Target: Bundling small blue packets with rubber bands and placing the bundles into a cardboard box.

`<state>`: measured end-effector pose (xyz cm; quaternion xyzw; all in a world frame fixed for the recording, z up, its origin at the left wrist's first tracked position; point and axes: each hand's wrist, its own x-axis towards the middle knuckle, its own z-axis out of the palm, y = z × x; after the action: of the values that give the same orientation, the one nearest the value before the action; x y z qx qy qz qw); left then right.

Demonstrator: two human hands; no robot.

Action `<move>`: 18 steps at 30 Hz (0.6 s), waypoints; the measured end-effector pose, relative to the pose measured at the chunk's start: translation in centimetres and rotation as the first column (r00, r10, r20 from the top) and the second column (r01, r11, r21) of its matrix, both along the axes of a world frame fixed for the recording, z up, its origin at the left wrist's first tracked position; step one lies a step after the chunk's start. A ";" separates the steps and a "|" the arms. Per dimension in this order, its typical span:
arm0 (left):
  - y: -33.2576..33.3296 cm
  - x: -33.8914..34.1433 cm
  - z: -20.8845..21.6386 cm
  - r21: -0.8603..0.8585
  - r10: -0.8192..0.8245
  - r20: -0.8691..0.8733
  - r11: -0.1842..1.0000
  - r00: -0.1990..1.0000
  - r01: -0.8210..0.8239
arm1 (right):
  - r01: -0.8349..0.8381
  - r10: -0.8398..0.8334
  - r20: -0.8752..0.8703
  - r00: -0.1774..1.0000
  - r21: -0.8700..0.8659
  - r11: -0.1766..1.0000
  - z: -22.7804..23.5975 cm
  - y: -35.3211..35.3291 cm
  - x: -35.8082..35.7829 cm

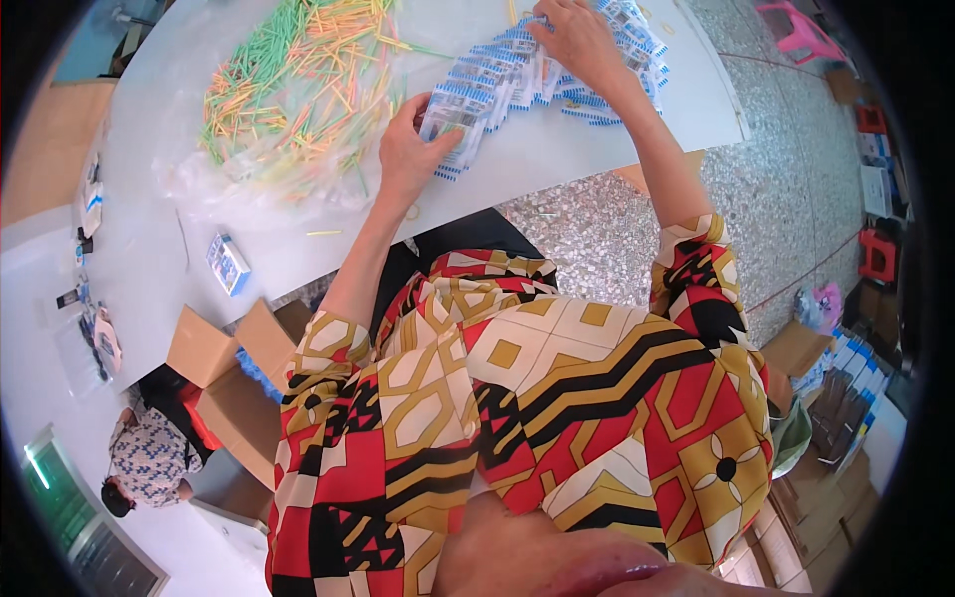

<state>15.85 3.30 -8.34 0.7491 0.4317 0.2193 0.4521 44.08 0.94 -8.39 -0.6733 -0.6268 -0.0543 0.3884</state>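
Observation:
A row of overlapping flat blue-and-white packets (509, 72) lies fanned across the white table (477, 214). My left hand (406, 149) holds the near left end of this row, its thumb across the top packet and its fingers along the outer edge. At the far side, my right hand (577, 40) reaches over the packets with bent fingers. Its fingertips touch the row's far edge, and what they pinch, if anything, is hidden. More packets (637, 45) spread out beneath and to the right of that hand.
Left of the packets, a heap of thin green, yellow and orange sticks (298, 70) lies on clear plastic (269, 184). A small blue-and-white box (228, 265) stands near the table edge. Open cardboard boxes (239, 408) sit below. Another person (149, 458) is at lower left; a pink stool (793, 32) stands far right.

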 end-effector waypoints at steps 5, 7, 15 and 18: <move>0.8 0.1 0.0 0.002 -0.067 0.011 0.998 0.998 0.067 | 0.125 -0.071 0.174 0.982 -0.320 0.939 1.2 1.5 -0.6; 1.3 0.2 -0.3 -0.009 -0.095 0.010 0.995 0.995 0.095 | 0.050 -0.068 -0.017 0.998 -0.506 0.861 1.9 1.9 -0.3; 1.9 1.4 -0.3 -0.110 -0.164 -0.113 0.982 0.980 0.152 | -0.187 0.077 -0.240 0.968 -0.474 0.860 -1.2 1.8 -0.1; 1.9 1.1 -0.1 -0.079 -0.167 -0.130 0.984 0.977 0.158 | -0.241 0.113 -0.338 0.934 -0.364 0.900 -0.4 1.0 -1.2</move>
<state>16.96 5.20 -8.42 0.7793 0.4062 0.1151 0.4631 42.86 1.98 -8.77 -0.6779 -0.6154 0.2166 0.3389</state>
